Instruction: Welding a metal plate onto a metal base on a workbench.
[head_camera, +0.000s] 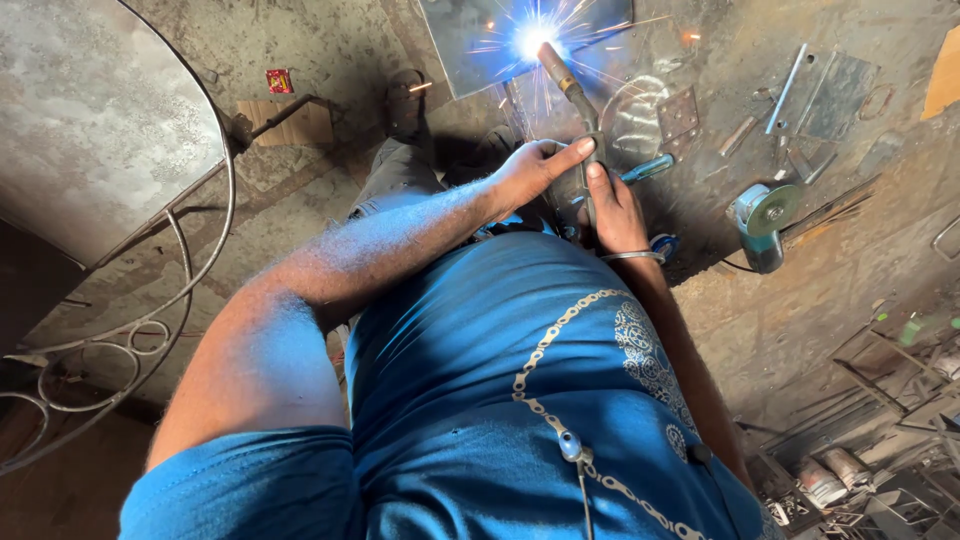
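Both my hands grip a welding torch (572, 92) that points away from me. My left hand (535, 170) wraps the handle from the left, with the thumb laid along it. My right hand (612, 205), a metal bangle on its wrist, holds the handle from below. The torch tip meets a flat metal sheet (468, 45) on the floor, where a bright blue-white arc (533, 38) throws sparks outward. My blue shirt fills the lower middle of the view.
An angle grinder (762, 222) lies on the floor to the right. Metal plates, a hinge (678, 113) and rods (787, 85) lie at the top right. A curved wrought-iron frame (150, 300) with scrolls stands at the left. Scrap metal is piled at the bottom right.
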